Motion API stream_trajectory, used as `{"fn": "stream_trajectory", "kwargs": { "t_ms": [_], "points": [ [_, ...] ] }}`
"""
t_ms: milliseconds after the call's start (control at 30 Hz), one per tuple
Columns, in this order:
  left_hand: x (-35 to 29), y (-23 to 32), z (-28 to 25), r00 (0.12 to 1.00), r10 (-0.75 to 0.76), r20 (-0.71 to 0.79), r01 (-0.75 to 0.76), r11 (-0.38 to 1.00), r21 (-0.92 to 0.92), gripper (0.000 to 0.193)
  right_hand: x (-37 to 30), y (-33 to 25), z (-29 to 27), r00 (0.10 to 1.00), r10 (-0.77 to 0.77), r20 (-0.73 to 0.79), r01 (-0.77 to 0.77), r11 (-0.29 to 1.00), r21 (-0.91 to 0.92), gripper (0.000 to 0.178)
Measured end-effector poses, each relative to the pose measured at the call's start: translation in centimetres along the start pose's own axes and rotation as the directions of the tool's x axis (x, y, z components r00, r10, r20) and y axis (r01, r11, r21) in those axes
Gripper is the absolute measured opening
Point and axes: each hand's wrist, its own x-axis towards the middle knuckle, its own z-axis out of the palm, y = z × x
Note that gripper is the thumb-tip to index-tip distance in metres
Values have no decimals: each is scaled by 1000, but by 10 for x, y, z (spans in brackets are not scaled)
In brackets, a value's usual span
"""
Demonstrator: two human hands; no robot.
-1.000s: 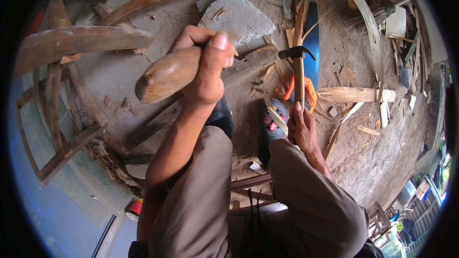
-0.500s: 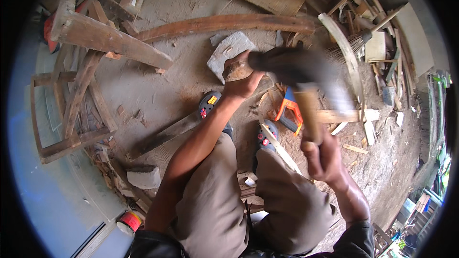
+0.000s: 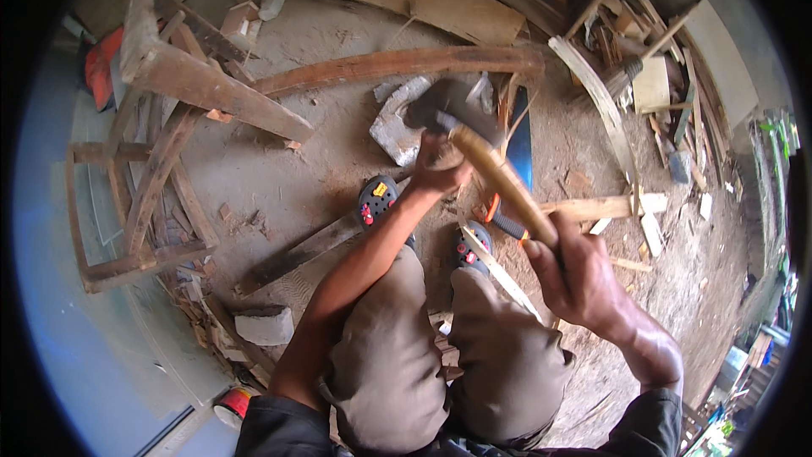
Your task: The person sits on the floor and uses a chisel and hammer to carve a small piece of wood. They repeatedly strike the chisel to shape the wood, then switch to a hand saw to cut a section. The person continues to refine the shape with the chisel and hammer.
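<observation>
My right hand (image 3: 579, 275) is wrapped round the wooden handle (image 3: 503, 182) of a striking tool. Its heavy dark metal head (image 3: 457, 110) is smeared by motion, so I cannot tell hammer from hatchet. That head is over the fingers of my left hand (image 3: 441, 171), which is closed on a short piece of wood, now mostly hidden. Just beyond lies a rough grey stone block (image 3: 393, 131). A handsaw with a blue blade (image 3: 521, 148) and an orange and black handle (image 3: 507, 222) rests on the ground between the tool's handle and my right shoe (image 3: 470, 252).
A long curved plank (image 3: 397, 63) lies across the far side. To the left stands a rough wooden frame (image 3: 220, 93). Scrap wood and a broom (image 3: 622, 76) are heaped at the far right. A light board (image 3: 584, 207) and a thin strip (image 3: 503, 275) lie near my right foot.
The tool in my right hand has swung left, its head moving from right of my left hand to over it. My left hand has shifted slightly nearer. More of the saw's blade shows.
</observation>
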Motion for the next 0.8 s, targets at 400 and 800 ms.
{"fn": "stream_trajectory", "kwargs": {
  "t_ms": [400,800],
  "points": [
    [6,-17,-10,948,-309,-69,314,948,60,21,9,25,8,985,-145,-89,163,953,254,30],
    [2,-27,-8,970,-160,-182,174,982,69,20,19,33,14,985,-161,-62,170,967,192,26]
  ]
}}
